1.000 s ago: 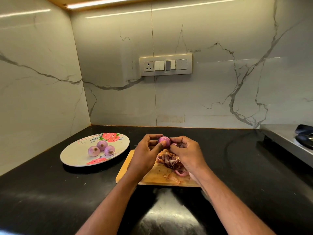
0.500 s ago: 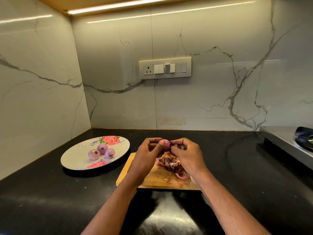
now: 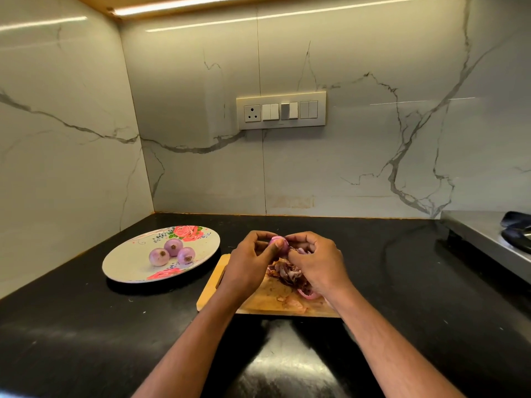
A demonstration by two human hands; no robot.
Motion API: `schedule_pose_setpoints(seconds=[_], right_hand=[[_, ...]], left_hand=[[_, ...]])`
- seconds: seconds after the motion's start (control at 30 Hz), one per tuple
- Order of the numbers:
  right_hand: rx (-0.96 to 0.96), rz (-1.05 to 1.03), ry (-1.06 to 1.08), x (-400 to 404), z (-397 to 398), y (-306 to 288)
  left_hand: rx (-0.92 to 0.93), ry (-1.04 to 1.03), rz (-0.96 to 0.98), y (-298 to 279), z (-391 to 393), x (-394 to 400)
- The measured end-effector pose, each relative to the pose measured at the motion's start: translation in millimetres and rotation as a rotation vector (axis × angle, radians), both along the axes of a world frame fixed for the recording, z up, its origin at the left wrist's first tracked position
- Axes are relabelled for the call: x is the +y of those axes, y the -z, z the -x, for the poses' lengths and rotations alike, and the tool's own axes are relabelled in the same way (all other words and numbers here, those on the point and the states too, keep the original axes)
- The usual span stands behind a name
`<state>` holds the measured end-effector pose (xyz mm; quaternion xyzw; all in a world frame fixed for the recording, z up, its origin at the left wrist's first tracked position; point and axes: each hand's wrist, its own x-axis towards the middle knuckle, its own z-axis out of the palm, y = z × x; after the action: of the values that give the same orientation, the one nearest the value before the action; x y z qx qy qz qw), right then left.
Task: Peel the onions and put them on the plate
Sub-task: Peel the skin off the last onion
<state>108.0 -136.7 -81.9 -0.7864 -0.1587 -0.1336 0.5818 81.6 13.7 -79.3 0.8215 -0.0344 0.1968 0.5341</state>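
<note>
While your left hand (image 3: pixel 250 258) and right hand (image 3: pixel 317 261) pinch one onion (image 3: pixel 278 243) above the cutting board (image 3: pixel 270 300), three peeled onions (image 3: pixel 172 252) sit on the plate (image 3: pixel 129 262) at nine o'clock.

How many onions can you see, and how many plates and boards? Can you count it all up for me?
Onions on the plate: 3
Onion in the hands, left hand and right hand: 1
Plate: 1
Cutting board, with a pile of peels on it: 1
Total: 6 things, counting neither hands nor peels
</note>
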Motion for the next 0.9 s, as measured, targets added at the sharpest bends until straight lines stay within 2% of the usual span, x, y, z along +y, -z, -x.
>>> schedule_pose_setpoints(seconds=[0.3,0.53,0.7,0.9], right_hand=[[-0.035,0.044,0.032,-3.4,-0.1,-1.5],[-0.054,0.202,0.041,4.3,-1.1,1.3],[-0.089,0.183,0.044,2.6,-0.7,-2.3],[-0.016,0.140,-0.025,-1.3,1.0,-4.4]], left_hand=[[0.024,-0.002,0.013,-2.0,2.9,-2.4],[0.018,0.002,-0.005,-5.0,4.4,-3.1],[-0.005,-0.042,-0.035,-5.8,4.4,-0.6],[-0.024,-0.091,-0.105,-6.3,3.9,2.2]])
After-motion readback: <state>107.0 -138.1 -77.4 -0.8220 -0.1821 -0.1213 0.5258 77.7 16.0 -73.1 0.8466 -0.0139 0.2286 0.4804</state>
